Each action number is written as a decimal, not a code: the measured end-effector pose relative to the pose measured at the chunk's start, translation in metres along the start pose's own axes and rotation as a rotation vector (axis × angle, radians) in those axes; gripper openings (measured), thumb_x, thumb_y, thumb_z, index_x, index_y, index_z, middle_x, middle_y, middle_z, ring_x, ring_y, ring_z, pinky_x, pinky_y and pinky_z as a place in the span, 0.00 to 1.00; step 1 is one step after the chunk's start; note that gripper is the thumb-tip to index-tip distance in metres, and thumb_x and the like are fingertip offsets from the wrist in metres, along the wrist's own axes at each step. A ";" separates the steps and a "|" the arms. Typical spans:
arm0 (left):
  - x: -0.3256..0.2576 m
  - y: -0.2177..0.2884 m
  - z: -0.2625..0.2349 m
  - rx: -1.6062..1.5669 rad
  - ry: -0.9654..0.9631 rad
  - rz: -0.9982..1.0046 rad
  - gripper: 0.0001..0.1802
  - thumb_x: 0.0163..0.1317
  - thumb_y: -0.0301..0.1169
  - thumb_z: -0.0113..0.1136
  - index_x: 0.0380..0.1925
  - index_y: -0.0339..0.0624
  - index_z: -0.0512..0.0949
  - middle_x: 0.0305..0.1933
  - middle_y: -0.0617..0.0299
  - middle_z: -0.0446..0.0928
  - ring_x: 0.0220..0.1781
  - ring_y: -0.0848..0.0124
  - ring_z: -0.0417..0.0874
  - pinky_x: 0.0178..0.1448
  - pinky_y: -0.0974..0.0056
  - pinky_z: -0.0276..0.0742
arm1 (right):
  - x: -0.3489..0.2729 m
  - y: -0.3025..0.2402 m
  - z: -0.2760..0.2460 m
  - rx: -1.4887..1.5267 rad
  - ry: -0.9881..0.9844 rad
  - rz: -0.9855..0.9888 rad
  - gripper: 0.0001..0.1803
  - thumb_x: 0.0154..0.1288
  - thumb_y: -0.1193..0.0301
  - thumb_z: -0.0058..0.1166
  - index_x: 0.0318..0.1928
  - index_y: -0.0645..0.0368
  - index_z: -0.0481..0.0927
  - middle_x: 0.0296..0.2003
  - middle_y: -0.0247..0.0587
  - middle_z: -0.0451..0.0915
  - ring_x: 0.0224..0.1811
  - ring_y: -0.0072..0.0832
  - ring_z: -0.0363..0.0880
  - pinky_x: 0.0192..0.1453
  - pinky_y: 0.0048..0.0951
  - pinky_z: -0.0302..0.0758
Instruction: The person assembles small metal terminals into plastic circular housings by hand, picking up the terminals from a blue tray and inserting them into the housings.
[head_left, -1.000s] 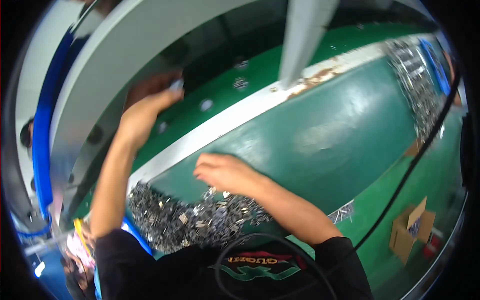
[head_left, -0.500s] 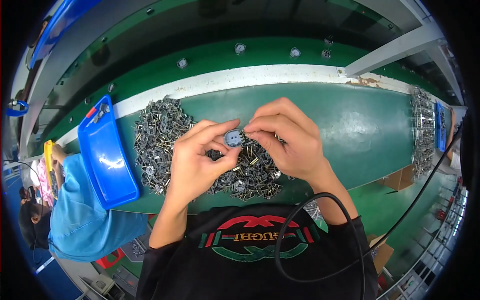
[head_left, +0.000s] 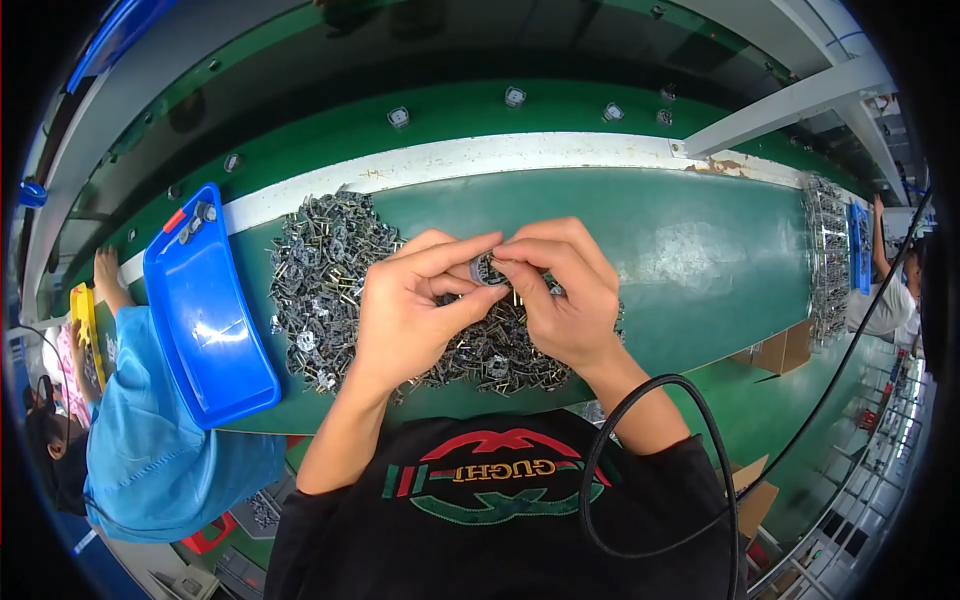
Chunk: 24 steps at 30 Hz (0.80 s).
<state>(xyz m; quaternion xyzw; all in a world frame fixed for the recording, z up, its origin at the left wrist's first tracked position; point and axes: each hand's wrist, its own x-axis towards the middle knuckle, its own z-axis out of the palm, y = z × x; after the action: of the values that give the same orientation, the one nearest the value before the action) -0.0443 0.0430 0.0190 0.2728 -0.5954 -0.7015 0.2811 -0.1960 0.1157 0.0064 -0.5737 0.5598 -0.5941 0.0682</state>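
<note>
A green bench [head_left: 740,230] runs across the workshop in front of me; I take clock directions from the grey part in my hands. Toward eight o'clock a co-worker in a blue shirt [head_left: 165,440] is beside the bench. At nine lies a long blue tray [head_left: 205,340], a few grey pieces at its far end, probably kept there for easy reach. Next comes a heap of small metal-and-dark parts [head_left: 325,270], spreading round under my wrists to five o'clock, close in, I suppose, so that I needn't stretch.

My left hand [head_left: 415,310] pinches the grey part [head_left: 487,270] between thumb and forefinger, just above the heap, seemingly to steady its rim and leave its inside uncovered. Beyond it, at twelve, is a white rail [head_left: 470,152]. My right hand [head_left: 570,300] has thumb and forefinger closed on the part's right edge; whether they pinch a smaller piece too, I can't tell. At three stands another heap [head_left: 827,270], a second blue tray [head_left: 860,248] just past it.
</note>
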 end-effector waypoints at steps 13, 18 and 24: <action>-0.002 0.009 -0.009 0.018 -0.038 -0.032 0.27 0.52 0.09 0.67 0.55 0.33 0.81 0.40 0.63 0.73 0.39 0.79 0.81 0.45 0.76 0.83 | 0.012 -0.010 -0.008 -0.091 -0.182 -0.035 0.09 0.54 0.84 0.64 0.36 0.61 0.85 0.34 0.38 0.80 0.29 0.29 0.81 0.29 0.28 0.77; 0.009 0.009 -0.012 -0.019 0.003 -0.089 0.19 0.58 0.14 0.66 0.51 0.33 0.83 0.39 0.61 0.78 0.35 0.79 0.82 0.41 0.76 0.80 | 0.012 0.000 -0.012 -0.201 -0.131 -0.189 0.11 0.56 0.85 0.62 0.41 0.62 0.86 0.34 0.41 0.82 0.29 0.27 0.80 0.30 0.26 0.77; 0.111 0.006 -0.062 0.669 0.161 0.105 0.13 0.60 0.29 0.65 0.45 0.38 0.86 0.36 0.50 0.86 0.37 0.70 0.86 0.45 0.66 0.78 | 0.017 0.064 -0.067 -0.255 -0.575 0.240 0.17 0.59 0.77 0.62 0.51 0.58 0.84 0.37 0.40 0.82 0.32 0.30 0.80 0.35 0.28 0.77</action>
<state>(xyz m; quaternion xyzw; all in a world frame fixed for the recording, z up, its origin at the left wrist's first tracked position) -0.0765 -0.0799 0.0106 0.3735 -0.7813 -0.4284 0.2580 -0.2884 0.1193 -0.0116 -0.6515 0.6510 -0.3210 0.2206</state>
